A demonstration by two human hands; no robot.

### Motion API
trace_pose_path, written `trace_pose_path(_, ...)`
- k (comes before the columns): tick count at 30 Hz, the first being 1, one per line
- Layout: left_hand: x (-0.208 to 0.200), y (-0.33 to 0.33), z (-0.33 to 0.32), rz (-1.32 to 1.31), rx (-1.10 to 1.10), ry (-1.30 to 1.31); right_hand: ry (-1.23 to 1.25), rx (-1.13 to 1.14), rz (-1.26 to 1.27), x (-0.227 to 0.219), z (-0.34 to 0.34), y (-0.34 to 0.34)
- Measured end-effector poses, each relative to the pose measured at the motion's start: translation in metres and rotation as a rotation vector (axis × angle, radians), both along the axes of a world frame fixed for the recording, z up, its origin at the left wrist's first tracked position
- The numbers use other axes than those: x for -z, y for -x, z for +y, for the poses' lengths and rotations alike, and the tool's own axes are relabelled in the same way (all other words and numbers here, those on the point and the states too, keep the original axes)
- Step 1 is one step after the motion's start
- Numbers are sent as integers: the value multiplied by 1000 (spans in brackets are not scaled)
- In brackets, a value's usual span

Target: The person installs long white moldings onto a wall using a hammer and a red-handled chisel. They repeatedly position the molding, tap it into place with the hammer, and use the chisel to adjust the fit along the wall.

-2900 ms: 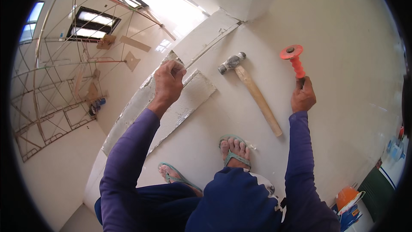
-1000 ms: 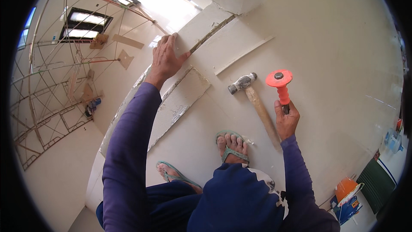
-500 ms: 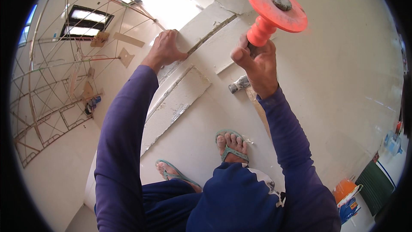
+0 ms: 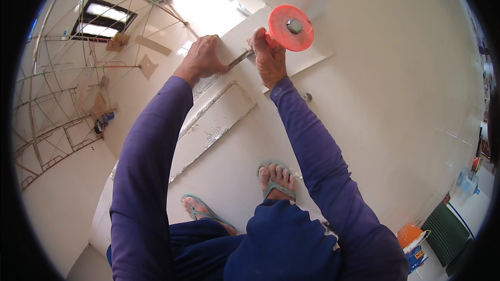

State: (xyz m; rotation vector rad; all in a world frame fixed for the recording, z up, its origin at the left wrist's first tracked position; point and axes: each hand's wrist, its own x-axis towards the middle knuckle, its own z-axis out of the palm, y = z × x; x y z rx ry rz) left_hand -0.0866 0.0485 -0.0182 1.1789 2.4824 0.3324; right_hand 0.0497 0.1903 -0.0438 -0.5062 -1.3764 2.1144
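In my right hand [image 4: 271, 62] is a chisel with an orange grip and a round orange hand guard [image 4: 279, 27]; its metal striking end [image 4: 294, 26] faces up toward me. Its lower end is hidden behind my fingers, close to a dark gap [image 4: 239, 58] along a white slab [image 4: 250, 30]. My left hand [image 4: 203, 58] grips the slab's edge, fingers over the far side, thumb beside the gap. Nearer me lies a ribbed, mortar-smeared strip [image 4: 208, 125]. Part of a hammer head [image 4: 308, 97] shows past my right forearm, which hides the rest.
My sandalled feet [image 4: 278, 177] stand on a pale surface just below the strip. Metal scaffolding [image 4: 39, 114] rises at the left, lower down. Far right are a water jug [image 4: 467, 182], an orange container [image 4: 410, 234] and a dark green chair [image 4: 448, 231].
My right hand has brought the chisel left and down to the gap near my left hand. My right forearm now covers most of the hammer. The left hand stays on the slab.
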Motion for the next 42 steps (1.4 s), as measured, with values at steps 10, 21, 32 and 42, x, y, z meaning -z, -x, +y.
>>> trace_pose_path(10, 7, -13, -14, 6, -52, -9, -575, 116, -283, 0, -16, -49)
trace_pose_path(21, 17, -7, -6, 48, -40, -66, 345, 0, -195, -9, -32, -61)
trace_pose_path(32, 0, -2, -1, 3, -52, 30, 409, 116, -168, 5, -46, -59)
trace_pose_path(42, 0, 4, 0, -76, -2, 50, 394, 83, -173, 9, -43, -65)
